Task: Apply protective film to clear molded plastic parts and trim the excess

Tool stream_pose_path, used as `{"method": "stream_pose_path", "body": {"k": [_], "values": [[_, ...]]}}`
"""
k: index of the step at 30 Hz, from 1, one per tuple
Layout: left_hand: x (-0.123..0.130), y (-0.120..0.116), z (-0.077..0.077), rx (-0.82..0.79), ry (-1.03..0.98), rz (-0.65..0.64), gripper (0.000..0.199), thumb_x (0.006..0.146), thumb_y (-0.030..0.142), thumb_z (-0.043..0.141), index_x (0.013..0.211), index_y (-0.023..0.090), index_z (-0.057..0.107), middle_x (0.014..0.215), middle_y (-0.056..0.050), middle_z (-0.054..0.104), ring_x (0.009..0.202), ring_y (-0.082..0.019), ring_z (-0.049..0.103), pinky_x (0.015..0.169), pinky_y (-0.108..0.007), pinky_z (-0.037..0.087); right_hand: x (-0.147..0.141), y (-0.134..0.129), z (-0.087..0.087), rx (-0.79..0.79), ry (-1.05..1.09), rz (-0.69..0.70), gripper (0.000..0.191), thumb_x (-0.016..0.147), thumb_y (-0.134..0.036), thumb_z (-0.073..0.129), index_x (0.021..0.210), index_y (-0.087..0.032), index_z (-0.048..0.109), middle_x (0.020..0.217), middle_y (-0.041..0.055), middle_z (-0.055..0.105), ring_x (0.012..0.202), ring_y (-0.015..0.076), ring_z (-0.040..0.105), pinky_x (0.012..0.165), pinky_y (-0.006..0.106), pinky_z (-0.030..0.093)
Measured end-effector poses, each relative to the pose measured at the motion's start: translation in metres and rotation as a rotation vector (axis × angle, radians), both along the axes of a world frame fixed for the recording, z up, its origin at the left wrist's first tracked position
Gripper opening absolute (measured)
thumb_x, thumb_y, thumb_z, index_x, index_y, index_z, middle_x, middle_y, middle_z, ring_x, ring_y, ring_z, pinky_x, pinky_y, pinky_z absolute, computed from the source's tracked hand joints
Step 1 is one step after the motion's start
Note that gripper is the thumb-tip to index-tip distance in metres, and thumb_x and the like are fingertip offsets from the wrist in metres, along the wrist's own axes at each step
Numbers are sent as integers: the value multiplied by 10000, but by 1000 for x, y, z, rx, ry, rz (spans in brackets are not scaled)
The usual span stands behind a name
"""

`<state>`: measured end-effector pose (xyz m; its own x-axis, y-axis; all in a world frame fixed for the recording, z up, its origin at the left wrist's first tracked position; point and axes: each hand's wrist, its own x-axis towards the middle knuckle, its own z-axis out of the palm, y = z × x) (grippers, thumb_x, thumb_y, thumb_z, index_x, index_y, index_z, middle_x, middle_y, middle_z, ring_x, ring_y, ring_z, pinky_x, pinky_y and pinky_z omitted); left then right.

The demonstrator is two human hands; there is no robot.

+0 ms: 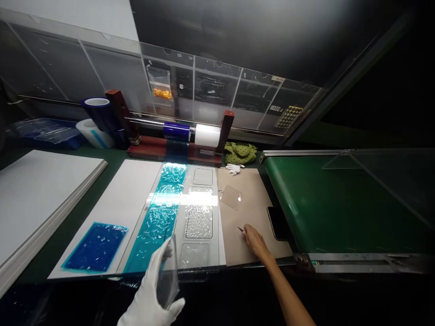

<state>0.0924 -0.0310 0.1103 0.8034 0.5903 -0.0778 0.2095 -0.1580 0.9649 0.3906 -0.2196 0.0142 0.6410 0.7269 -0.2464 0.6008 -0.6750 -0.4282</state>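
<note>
Gloved left hand pinches a clear, rigid sheet, held tilted and unmarked as far as visible; bare right hand pinches a small pointed tool above tan paper.

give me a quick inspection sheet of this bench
surface: white board and tan paper sheet on a dark green bench top
job's things: clear plastic piece; small pointed tool; clear film square; clear sheet with rounded rectangle outlines; blue film strip
clutter: blue film piece; white gloves; phone; green dotted bag
hands: gloved left hand grips the clear plastic piece; bare right hand holds the small pointed tool above the tan paper sheet
cables: nothing seen
surroundings: roll stand with blue and white film rolls; green conveyor belt; clear panels behind
</note>
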Motion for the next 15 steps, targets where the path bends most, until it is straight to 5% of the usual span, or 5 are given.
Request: {"method": "stream_pose_path", "body": {"k": [4, 7, 10, 13, 15], "values": [[-18, 9, 32, 430, 114, -221, 1079, 614, 337, 706, 1458, 243, 40, 1473, -166, 220, 1341, -412, 255, 1069, -624, 277, -59, 19, 58, 285, 267, 34, 293, 984, -346, 204, 1059, -185, 438, 689, -30, 477, 592, 125, 481, 589, 238, 394], [-34, 9, 53, 568, 164, -305, 1123, 579, 296, 691, 1460, 237, -2, 1477, -173, 202, 1349, -426, 219, 1046, -632, 314, -121, 28, 126, 427, 577, 183, 302, 983, -403, 299, 1025, -192, 510, 690, -27, 470, 634, 107, 471, 633, 230, 390], [-51, 6, 69, 642, 129, -371, 1112, 596, 356, 688, 1460, 216, 3, 1455, -178, 226, 1338, -409, 245, 1045, -614, 328, -176, 29, 174, 462, 633, 331, 337, 987, -390, 294, 900, -190, 551, 762, 2, 516, 687, 104, 488, 657, 231, 395], [-68, 2, 78, 685, 81, -402, 1084, 623, 422, 676, 1457, 182, 26, 1428, -190, 242, 1323, -389, 276, 1043, -580, 349, -212, 27, 185, 487, 571, 368, 313, 941, -475, 395, 893, -197, 531, 820, 14, 536, 754, 125, 492, 706, 249, 413], [-78, 0, 81, 696, 56, -397, 1070, 628, 435, 664, 1454, 178, 35, 1421, -187, 241, 1320, -381, 281, 1042, -565, 357, -228, 27, 179, 503, 542, 362, 463, 737, -621, 629, 896, -199, 525, 805, 6, 519, 734, 134, 471, 661, 244, 430]]}}
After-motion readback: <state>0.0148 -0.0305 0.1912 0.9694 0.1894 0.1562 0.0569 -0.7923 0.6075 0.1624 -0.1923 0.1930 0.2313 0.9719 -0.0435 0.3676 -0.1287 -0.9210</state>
